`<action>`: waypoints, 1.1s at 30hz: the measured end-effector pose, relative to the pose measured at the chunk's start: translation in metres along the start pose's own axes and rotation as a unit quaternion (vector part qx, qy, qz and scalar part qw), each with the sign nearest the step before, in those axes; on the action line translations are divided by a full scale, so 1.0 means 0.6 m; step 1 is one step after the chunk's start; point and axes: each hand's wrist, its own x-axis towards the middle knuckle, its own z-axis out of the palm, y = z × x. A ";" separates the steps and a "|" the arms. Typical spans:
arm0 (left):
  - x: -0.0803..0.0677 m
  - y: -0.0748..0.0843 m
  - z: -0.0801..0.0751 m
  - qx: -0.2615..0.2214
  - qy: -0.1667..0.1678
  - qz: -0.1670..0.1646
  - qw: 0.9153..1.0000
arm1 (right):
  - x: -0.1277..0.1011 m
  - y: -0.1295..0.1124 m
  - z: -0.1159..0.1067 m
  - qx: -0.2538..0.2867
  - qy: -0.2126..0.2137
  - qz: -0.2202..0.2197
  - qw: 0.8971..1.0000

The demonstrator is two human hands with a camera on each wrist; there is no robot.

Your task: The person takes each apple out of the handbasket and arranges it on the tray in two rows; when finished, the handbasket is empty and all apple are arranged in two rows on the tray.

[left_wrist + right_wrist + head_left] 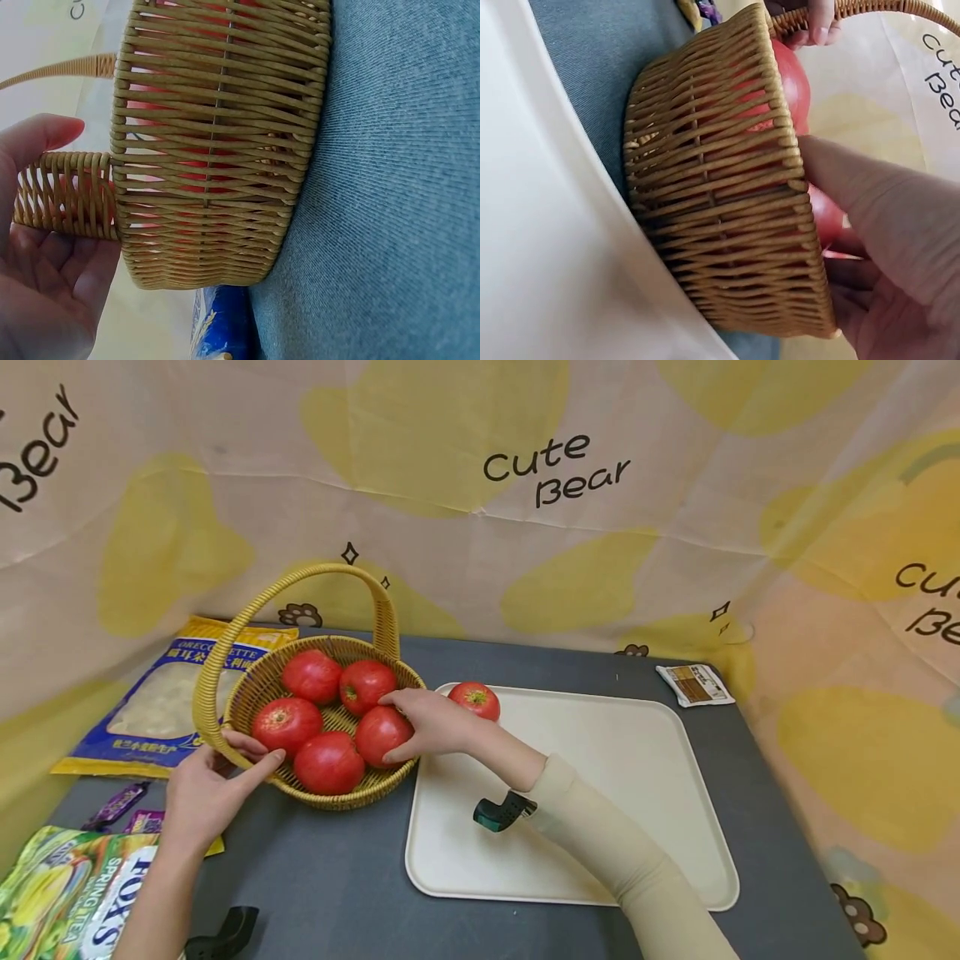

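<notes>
Cream cloth printed with yellow blobs and "Cute Bear" lettering hangs behind a dark grey table (337, 877), and the woven basket (258, 689) serves as the landmark on it. Far left of the basket, at the table's near corner, lies a green tea packet (67, 893), with small purple wrappers (120, 806) just above it. Behind and left of the basket rests a blue and yellow pasta bag (161, 702). The left hand (206, 789) holds the basket where the handle meets the near-left rim, thumb over the weave and fingers curled beneath. Inside the basket sit five tomatoes; the right hand (427, 722) reaches over the right rim and curls its fingers round the nearest-right tomato (378, 735). Touching the basket's right side is a cream tray (600, 793), with a lone tomato (474, 699) in its far-left corner, just behind the right hand. Well right of the basket, beyond the tray, lies a small brown sachet (693, 685).
</notes>
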 end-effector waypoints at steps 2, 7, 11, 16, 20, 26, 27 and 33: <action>0.000 0.000 0.000 0.000 0.000 -0.001 1.000 | 0.003 -0.005 0.001 -0.012 -0.005 0.009 1.000; 0.000 0.001 0.001 -0.001 0.002 0.002 1.000 | 0.007 -0.014 0.009 -0.035 -0.005 0.040 0.999; 0.000 0.003 0.001 -0.002 0.002 0.000 1.000 | 0.008 -0.014 0.014 -0.038 0.008 0.048 0.998; -0.002 0.004 0.002 -0.007 0.009 0.007 1.000 | 0.007 -0.009 0.018 -0.044 0.029 0.035 0.998; -0.003 0.004 0.005 -0.019 0.012 0.015 1.000 | 0.003 -0.003 0.020 -0.046 0.056 0.015 0.997; -0.003 0.003 0.003 -0.020 0.008 0.011 1.000 | -0.009 0.006 0.031 -0.001 0.143 -0.014 0.990; -0.003 0.003 0.003 -0.018 0.008 0.011 1.000 | -0.012 0.006 0.033 0.019 0.161 -0.017 0.987; -0.002 0.003 0.002 -0.021 0.006 0.007 1.000 | -0.044 0.008 0.032 0.177 0.258 -0.014 0.950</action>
